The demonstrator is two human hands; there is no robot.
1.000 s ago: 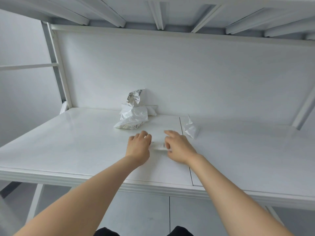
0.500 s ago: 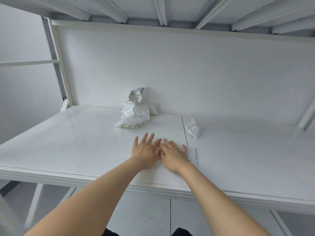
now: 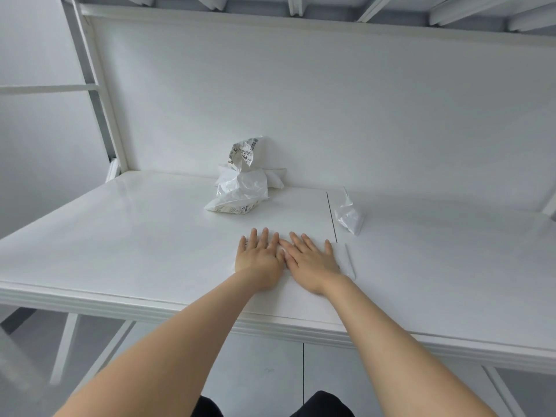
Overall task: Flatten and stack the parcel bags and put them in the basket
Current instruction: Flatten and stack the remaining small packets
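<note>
Under both palms, near the front edge of the white surface (image 3: 120, 236), lies a flat white plastic parcel bag (image 3: 345, 261). The left hand (image 3: 258, 260) and right hand (image 3: 310, 260) press on it side by side, fingers straight and spread, gripping nothing. Only the bag's right edge shows past the right hand, so its long axis is hard to tell. Ahead and to the right sits a small crumpled white bag (image 3: 349, 216), nearer the right hand. Farther back, beyond the left hand's fingertips and against the wall panel (image 3: 331, 115), rests a heap of crumpled printed white bags (image 3: 240, 191). Nothing blocks either reach. No basket is in view.
</note>
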